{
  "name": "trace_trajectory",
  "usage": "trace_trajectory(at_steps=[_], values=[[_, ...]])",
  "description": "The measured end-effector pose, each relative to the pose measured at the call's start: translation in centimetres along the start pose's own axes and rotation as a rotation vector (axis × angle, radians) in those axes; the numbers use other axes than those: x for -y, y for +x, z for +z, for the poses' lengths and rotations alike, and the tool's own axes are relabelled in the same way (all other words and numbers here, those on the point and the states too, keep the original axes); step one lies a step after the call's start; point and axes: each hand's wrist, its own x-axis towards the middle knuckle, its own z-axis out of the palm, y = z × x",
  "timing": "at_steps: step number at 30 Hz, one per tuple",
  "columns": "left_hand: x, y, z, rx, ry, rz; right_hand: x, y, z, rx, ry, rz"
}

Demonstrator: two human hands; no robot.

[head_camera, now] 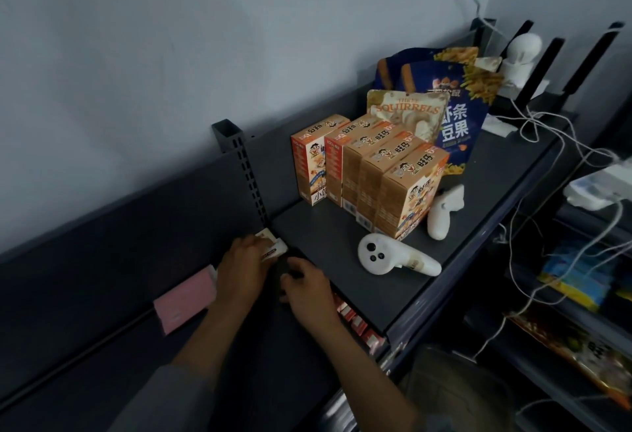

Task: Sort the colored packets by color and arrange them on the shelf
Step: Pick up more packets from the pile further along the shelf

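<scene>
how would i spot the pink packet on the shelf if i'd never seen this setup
Start at the block of orange boxes on the dark shelf, then drop to the lower level on their left. The pink packet lies flat there, just left of the left hand. It is the only plain pink thing around.

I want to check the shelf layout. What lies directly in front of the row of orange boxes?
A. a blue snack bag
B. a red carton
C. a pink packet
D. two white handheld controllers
D: two white controllers lie on the shelf just before the orange boxes.
</scene>
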Motion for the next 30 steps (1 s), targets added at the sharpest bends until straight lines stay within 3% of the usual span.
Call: trace_trajectory(at_steps=[9, 17, 22, 27, 30], values=[[0.2, -1.2, -2.2, -0.249, -0.091, 0.076, -0.1, 0.9, 1.3, 0.017, 0.033, -0.006], [-0.5, -2.9, -6.1, -0.395, -0.477, -0.048, 2.0, -0.1, 2.8, 0.053, 0.319, -0.029], [0.4, -3.9, -7.4, -0.288, -0.741, -0.186, 3.2, -1.3, 3.4, 0.025, 0.399, -0.070], [2.0, -5.4, -6.8, -0.048, -0.594, -0.173, 2.9, -2.0, 4.4, -0.081, 0.381, -0.020], [1.8, -6.3, -6.6, -0.010, -0.667, -0.187, 2.7, -2.5, 4.7, -0.113, 0.360, 0.000]])
